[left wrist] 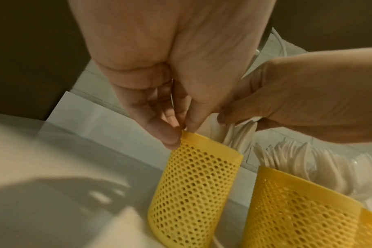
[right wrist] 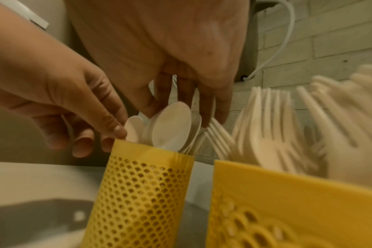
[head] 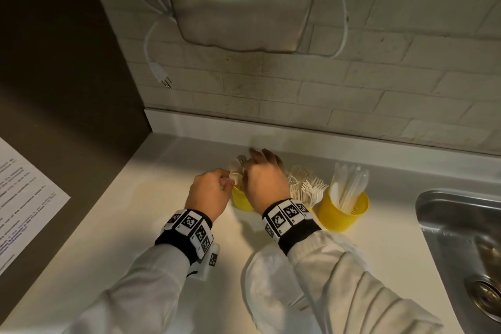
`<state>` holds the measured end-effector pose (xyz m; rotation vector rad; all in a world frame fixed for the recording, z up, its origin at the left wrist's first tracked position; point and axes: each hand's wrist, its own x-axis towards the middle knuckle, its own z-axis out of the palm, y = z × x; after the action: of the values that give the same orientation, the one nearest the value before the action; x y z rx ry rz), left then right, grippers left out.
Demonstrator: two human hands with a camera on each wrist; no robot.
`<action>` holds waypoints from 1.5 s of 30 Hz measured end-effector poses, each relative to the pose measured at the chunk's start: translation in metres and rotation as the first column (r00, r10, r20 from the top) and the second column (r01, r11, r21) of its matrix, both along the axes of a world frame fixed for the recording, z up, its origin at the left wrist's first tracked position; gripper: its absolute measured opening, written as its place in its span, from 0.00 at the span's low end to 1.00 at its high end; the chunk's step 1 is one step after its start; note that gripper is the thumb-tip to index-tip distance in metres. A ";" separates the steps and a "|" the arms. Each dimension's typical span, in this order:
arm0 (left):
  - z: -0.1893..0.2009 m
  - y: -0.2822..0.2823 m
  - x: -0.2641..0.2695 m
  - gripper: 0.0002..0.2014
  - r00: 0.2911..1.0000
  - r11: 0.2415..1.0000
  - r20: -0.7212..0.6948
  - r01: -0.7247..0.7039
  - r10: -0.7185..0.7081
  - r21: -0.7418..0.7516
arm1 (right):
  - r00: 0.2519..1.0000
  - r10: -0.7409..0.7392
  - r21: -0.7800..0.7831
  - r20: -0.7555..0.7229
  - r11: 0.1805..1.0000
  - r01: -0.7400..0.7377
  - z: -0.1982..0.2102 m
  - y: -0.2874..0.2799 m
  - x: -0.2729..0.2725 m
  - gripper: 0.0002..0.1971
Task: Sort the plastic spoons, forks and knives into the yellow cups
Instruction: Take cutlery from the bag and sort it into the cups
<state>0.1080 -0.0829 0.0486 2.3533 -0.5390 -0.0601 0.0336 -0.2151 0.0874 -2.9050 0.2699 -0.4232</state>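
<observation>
Three yellow mesh cups stand in a row on the white counter. The left cup (head: 240,201) (left wrist: 193,193) (right wrist: 142,193) holds white spoons (head: 235,175) (right wrist: 172,127). My left hand (head: 227,183) (left wrist: 184,132) pinches its rim. My right hand (head: 249,163) (right wrist: 176,109) reaches down over that cup, thumb and fingers closed around the spoon tops. The middle cup (left wrist: 297,209) (right wrist: 287,201) is full of forks (head: 306,187) (right wrist: 265,117); my right wrist hides it in the head view. The right cup (head: 341,214) holds knives (head: 349,184).
A steel sink (head: 461,225) lies to the right of the cups. A metal hand dryer (head: 241,0) hangs on the brick wall above, its plug (head: 162,76) dangling. A printed sheet (head: 24,198) is on the dark panel at the left.
</observation>
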 end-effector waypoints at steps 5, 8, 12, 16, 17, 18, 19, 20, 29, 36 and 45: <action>-0.001 -0.001 -0.004 0.09 1.000 0.999 -0.030 -0.002 0.001 -0.037 | 1.000 0.009 -0.070 0.024 0.998 -0.007 -0.006 0.003 0.000 0.25; -0.001 -0.001 -0.006 0.10 0.998 0.999 -0.055 -0.005 0.002 -0.043 | 0.994 -0.011 -0.122 -0.107 0.993 -0.002 -0.016 0.006 -0.005 0.30; -0.002 0.002 -0.010 0.14 0.997 1.000 -0.078 0.009 -0.010 -0.008 | 0.980 0.003 -0.130 -0.199 0.991 -0.029 -0.006 0.006 -0.009 0.32; 0.011 0.009 -0.022 0.22 0.999 1.000 -0.043 -0.013 0.012 -0.020 | 0.993 0.004 0.052 -0.121 0.999 0.002 0.033 0.003 -0.020 0.31; 0.016 0.011 -0.028 0.24 1.000 0.999 -0.022 -0.012 0.011 -0.035 | 0.995 -0.001 0.115 -0.096 0.993 0.012 0.045 0.001 -0.026 0.31; 0.022 0.013 -0.034 0.25 1.000 0.998 -0.004 -0.006 0.006 -0.055 | 0.998 -0.009 0.165 -0.070 0.986 0.020 0.057 -0.003 -0.033 0.30; 0.028 0.015 -0.043 0.25 1.000 0.996 0.014 0.009 -0.007 -0.084 | 0.999 -0.018 0.199 -0.042 0.980 0.026 0.069 -0.007 -0.042 0.29; 0.033 0.016 -0.052 0.23 0.999 0.993 0.028 0.031 -0.028 -0.111 | 0.999 -0.031 0.226 -0.011 0.974 0.033 0.079 -0.011 -0.054 0.27; 0.032 0.001 -0.148 0.09 0.849 0.866 -0.178 0.497 -0.498 -0.057 | 0.989 -0.130 0.366 0.075 0.926 0.094 0.080 -0.043 -0.182 0.11; -0.001 -0.035 -0.189 0.16 0.631 0.647 -0.287 0.761 -0.721 0.048 | 0.971 -0.136 0.339 -0.199 0.920 0.198 -0.003 -0.050 -0.243 0.08; -0.021 -0.059 -0.203 0.46 0.784 0.569 -0.348 0.616 -0.514 0.545 | 0.872 -0.152 0.258 -0.466 0.919 0.298 -0.067 -0.062 -0.268 0.10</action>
<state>-0.0951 -0.1421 0.0280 2.6582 -1.3717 -0.8495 -0.2345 -0.2770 0.0202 -2.6091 0.6864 0.2416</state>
